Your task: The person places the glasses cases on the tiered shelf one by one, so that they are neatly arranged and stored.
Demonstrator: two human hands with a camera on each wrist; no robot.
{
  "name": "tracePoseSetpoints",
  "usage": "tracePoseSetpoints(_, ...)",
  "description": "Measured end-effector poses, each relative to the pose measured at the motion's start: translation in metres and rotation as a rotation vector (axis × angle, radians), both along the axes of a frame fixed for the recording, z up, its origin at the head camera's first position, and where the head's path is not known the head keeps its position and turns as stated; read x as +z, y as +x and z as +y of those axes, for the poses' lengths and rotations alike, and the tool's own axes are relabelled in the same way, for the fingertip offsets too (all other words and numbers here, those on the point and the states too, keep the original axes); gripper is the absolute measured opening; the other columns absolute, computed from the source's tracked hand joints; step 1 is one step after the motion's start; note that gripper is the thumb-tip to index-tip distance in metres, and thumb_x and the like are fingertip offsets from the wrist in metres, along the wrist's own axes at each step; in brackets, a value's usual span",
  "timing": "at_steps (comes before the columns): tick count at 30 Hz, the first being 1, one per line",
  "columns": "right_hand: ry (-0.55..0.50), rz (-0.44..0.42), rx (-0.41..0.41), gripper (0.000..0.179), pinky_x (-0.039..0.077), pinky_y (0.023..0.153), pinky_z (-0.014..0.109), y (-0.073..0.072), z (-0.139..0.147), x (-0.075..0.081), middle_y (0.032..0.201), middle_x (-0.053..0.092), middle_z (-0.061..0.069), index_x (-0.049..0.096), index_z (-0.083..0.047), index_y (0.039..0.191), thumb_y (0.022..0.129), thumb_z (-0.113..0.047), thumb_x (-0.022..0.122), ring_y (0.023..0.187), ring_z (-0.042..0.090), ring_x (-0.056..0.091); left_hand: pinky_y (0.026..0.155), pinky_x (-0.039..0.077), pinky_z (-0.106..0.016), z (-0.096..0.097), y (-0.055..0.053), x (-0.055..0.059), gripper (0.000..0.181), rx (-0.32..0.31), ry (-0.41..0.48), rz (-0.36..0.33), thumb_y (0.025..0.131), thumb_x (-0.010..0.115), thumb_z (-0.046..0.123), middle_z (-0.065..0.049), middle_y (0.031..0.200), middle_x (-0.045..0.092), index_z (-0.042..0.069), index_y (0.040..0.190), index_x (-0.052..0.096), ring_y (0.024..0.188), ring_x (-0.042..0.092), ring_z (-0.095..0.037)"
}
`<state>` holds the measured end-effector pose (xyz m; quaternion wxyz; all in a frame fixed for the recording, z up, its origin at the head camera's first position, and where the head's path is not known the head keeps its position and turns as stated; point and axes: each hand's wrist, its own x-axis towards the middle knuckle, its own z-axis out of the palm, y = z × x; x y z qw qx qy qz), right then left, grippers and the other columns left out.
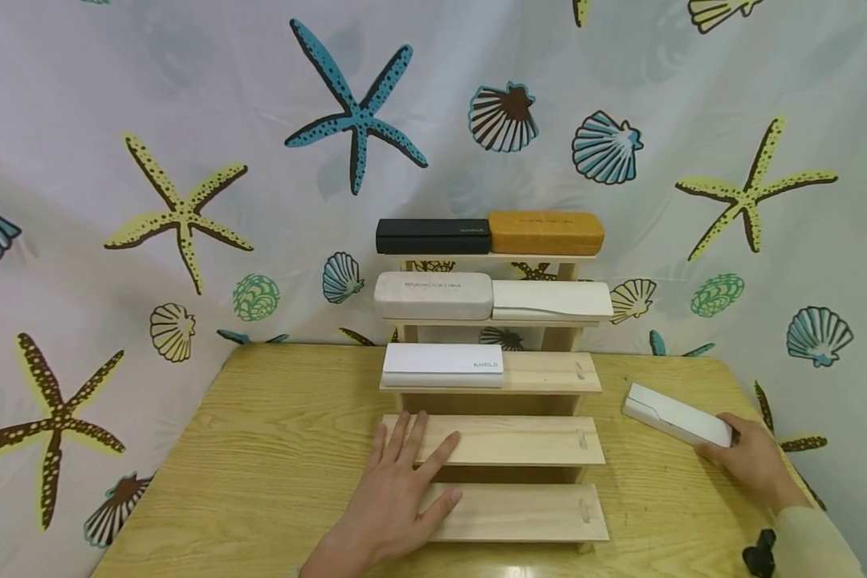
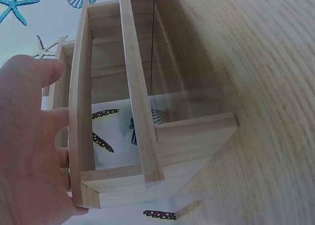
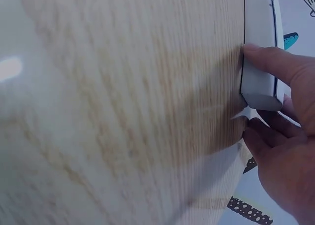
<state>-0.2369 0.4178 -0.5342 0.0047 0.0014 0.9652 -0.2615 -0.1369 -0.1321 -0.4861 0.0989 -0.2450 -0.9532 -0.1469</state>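
Observation:
A stepped wooden rack [image 1: 509,440] stands mid-table. My left hand [image 1: 397,490] rests with spread fingers on the left end of its lower shelves. At the table's right side my right hand [image 1: 751,457] grips the near end of a long white glasses case [image 1: 675,413], thumb on one side; in the right wrist view the white case [image 3: 260,48] lies right at the tabletop. On the rack's top shelf sit a black case [image 1: 433,237] and an orange case [image 1: 547,234]. Below them are a grey case [image 1: 433,295] and a cream case [image 1: 551,299]. The third shelf bears a white case [image 1: 442,365] at its left.
The wooden table [image 1: 260,466] backs onto a curtain [image 1: 433,48] printed with starfish and shells. Near my right sleeve [image 1: 812,542] lies a small black object [image 1: 760,554]. The two lowest shelves show bare wood.

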Motion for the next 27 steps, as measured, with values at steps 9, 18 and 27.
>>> tracePoseSetpoints(9,-0.060,-0.118,-0.053,0.096,0.059,0.086,0.046,0.005,0.002,0.010,0.141,0.057,0.041,0.045,0.016,0.150,0.094,-0.056,0.076,0.119,0.050,0.064,0.127,0.015,-0.071,0.000,0.000,0.001,0.065,0.001,-0.005,-0.005,0.105,0.053,0.054,-0.028,0.171,0.024,0.026,0.163,0.042,0.160,0.020,-0.050)
tracePoseSetpoints(18,-0.131,-0.105,-0.060,0.099,0.054,0.072,0.020,0.015,-0.004,0.025,0.144,0.054,0.042,0.039,0.016,0.154,0.094,-0.054,0.076,0.128,0.051,0.062,0.127,0.014,-0.070,0.001,0.000,0.001,0.065,0.000,0.010,-0.008,0.105,0.055,0.052,-0.028,0.171,0.024,0.027,0.163,0.043,0.161,0.019,-0.049)
tracePoseSetpoints(27,-0.178,-0.092,-0.062,0.099,0.060,0.074,0.021,0.022,-0.006,0.046,0.151,0.046,0.044,0.035,0.014,0.157,0.095,-0.051,0.077,0.133,0.053,0.058,0.128,0.013,-0.070,0.001,0.001,0.000,0.065,0.003,0.011,-0.010,0.105,0.054,0.052,-0.027,0.172,0.022,0.027,0.163,0.042,0.161,0.017,-0.049)
